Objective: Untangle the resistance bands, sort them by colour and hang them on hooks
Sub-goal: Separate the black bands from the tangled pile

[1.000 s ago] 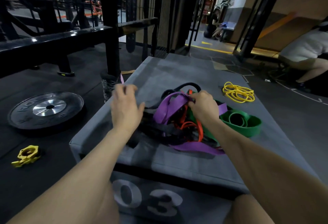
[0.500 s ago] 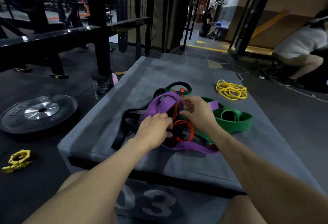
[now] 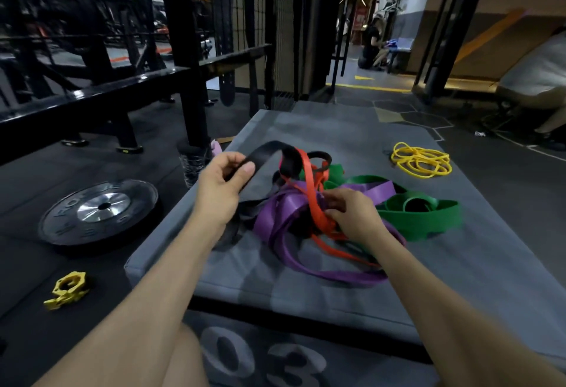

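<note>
Untangling step: my left hand (image 3: 222, 184) pinches the black band (image 3: 266, 152) lifted off the pile on the box (image 3: 337, 294), right hand (image 3: 352, 218) curls around the orange band (image 3: 309, 178); next, probably slip black free of orange.

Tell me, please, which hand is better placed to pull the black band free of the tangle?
The left hand, probably: it already grips the black band, raised above the pile. The right hand is curled on the orange band at the knot, where it can hold the pile down.
</note>
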Available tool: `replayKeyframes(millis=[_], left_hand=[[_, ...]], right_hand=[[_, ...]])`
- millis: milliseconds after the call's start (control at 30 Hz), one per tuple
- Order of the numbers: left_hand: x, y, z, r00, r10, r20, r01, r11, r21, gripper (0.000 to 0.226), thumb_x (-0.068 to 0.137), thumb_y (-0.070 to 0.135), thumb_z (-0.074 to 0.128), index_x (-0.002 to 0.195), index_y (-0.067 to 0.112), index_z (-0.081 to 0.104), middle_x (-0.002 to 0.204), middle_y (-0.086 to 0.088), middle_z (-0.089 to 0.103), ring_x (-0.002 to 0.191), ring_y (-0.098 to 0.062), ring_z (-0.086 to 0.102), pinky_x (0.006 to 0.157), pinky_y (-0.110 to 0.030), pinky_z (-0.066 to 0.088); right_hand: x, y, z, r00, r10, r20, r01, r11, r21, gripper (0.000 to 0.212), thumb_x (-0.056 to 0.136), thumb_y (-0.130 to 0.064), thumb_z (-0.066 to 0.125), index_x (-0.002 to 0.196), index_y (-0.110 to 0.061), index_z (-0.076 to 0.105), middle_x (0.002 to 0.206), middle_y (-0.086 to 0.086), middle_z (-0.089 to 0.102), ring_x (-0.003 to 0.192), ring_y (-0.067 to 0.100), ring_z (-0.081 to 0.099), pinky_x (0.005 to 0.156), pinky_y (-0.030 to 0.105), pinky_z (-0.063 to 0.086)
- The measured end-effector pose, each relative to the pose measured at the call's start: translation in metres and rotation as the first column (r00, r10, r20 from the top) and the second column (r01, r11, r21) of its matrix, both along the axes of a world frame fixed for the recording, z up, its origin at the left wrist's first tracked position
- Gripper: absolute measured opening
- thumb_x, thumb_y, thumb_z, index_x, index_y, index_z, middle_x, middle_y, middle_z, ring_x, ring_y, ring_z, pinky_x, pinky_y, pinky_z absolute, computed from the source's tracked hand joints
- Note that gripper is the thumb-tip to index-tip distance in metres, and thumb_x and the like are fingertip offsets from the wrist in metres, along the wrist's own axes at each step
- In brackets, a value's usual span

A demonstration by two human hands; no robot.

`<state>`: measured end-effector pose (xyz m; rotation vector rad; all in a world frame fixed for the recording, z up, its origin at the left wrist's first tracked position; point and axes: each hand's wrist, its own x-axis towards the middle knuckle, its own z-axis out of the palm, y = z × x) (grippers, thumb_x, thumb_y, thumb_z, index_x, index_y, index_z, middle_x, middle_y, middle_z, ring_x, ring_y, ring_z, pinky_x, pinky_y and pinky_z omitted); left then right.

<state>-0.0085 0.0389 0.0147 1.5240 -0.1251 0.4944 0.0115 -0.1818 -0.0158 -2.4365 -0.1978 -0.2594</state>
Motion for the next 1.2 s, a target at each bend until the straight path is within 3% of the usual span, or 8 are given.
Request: replayKeyframes(millis=[100, 333, 500, 700, 933, 1067, 1133, 1200], left_hand=[[0.001, 0.012, -0.002, 1.0, -0.003, 0.011, 0.003, 0.996, -0.087, 0.018, 0.09, 0.006, 0.056, 0.082, 0.021, 0.056, 0.112, -0.006, 0.061, 0.088, -0.005, 0.062, 0.072, -0.011, 0.045], [-0.002, 0.02, -0.016, 0.978, -0.144, -0.153, 0.145, 0.989, -0.001, 0.016, 0.094, 0.008, 0.048, 0.095, 0.018, 0.06, 0.098, -0.007, 0.063, 0.094, -0.02, 0.058, 0.092, -0.036, 0.046], [-0.01, 0.018, -0.014, 0.964, -0.222, -0.147, 0.224, 0.975, -0.004, 0.023, 0.095, 0.004, 0.045, 0.111, 0.008, 0.061, 0.105, -0.01, 0.068, 0.1, -0.021, 0.064, 0.091, -0.032, 0.05], [-0.011, 0.027, -0.005, 0.982, -0.181, -0.056, 0.151, 0.925, -0.348, 0.027, 0.096, 0.001, 0.04, 0.103, 0.014, 0.063, 0.113, -0.005, 0.064, 0.108, -0.021, 0.059, 0.1, -0.034, 0.047], [0.027, 0.037, -0.028, 0.97, 0.148, -0.192, -0.126, 0.985, 0.121, 0.024, 0.093, 0.007, 0.05, 0.108, 0.014, 0.067, 0.106, -0.01, 0.066, 0.102, -0.026, 0.062, 0.095, -0.037, 0.048], [0.045, 0.033, -0.026, 0.868, 0.496, 0.016, -0.356, 0.601, 0.715, 0.044, 0.083, 0.006, 0.059, 0.127, 0.014, 0.055, 0.125, -0.011, 0.044, 0.116, -0.028, 0.043, 0.102, -0.035, 0.035], [0.045, 0.019, -0.024, 0.867, 0.474, 0.157, -0.422, 0.529, 0.736, 0.05, 0.08, 0.006, 0.062, 0.128, 0.012, 0.052, 0.126, -0.01, 0.041, 0.114, -0.026, 0.042, 0.1, -0.035, 0.034], [0.041, -0.001, -0.027, 0.96, 0.273, 0.058, -0.229, 0.653, 0.722, 0.025, 0.088, 0.019, 0.06, 0.111, 0.012, 0.062, 0.114, -0.01, 0.051, 0.107, -0.025, 0.051, 0.093, -0.034, 0.039]], right_hand=[[0.005, 0.003, -0.003, 0.999, -0.04, 0.031, 0.038, 0.997, 0.063, 0.035, 0.079, -0.003, 0.066, 0.114, -0.008, 0.066, 0.109, 0.007, 0.07, 0.103, 0.019, 0.065, 0.097, 0.027, 0.047], [-0.004, 0.045, 0.02, 0.99, 0.115, 0.077, -0.136, 0.908, 0.397, 0.019, 0.092, -0.023, 0.056, 0.095, -0.007, 0.066, 0.081, 0.004, 0.066, 0.07, 0.009, 0.059, 0.074, 0.021, 0.048], [-0.003, 0.06, 0.006, 0.989, 0.147, 0.006, -0.141, 0.932, 0.335, 0.03, 0.082, -0.016, 0.069, 0.11, -0.006, 0.065, 0.085, 0.005, 0.065, 0.08, 0.015, 0.061, 0.083, 0.027, 0.049], [0.004, 0.056, 0.004, 0.992, -0.126, -0.001, 0.12, 0.947, 0.299, 0.029, 0.079, -0.013, 0.071, 0.108, -0.008, 0.069, 0.082, 0.0, 0.067, 0.081, 0.01, 0.06, 0.075, 0.017, 0.041], [0.002, 0.038, 0.005, 0.958, -0.284, 0.042, 0.281, 0.958, 0.062, 0.025, 0.085, -0.009, 0.057, 0.106, -0.016, 0.069, 0.102, 0.013, 0.071, 0.1, 0.033, 0.064, 0.082, 0.038, 0.051], [0.003, 0.025, 0.007, 0.946, -0.31, 0.097, 0.316, 0.947, -0.054, 0.028, 0.085, -0.01, 0.058, 0.109, -0.02, 0.068, 0.105, 0.014, 0.07, 0.1, 0.036, 0.061, 0.078, 0.038, 0.049], [0.007, 0.02, 0.005, 0.949, -0.305, 0.079, 0.311, 0.948, -0.066, 0.03, 0.084, -0.012, 0.06, 0.113, -0.019, 0.067, 0.108, 0.015, 0.069, 0.103, 0.036, 0.061, 0.083, 0.039, 0.049], [0.012, 0.016, 0.002, 0.954, -0.293, 0.059, 0.296, 0.954, -0.051, 0.033, 0.083, -0.014, 0.062, 0.115, -0.02, 0.066, 0.109, 0.014, 0.069, 0.105, 0.034, 0.061, 0.086, 0.039, 0.048]])
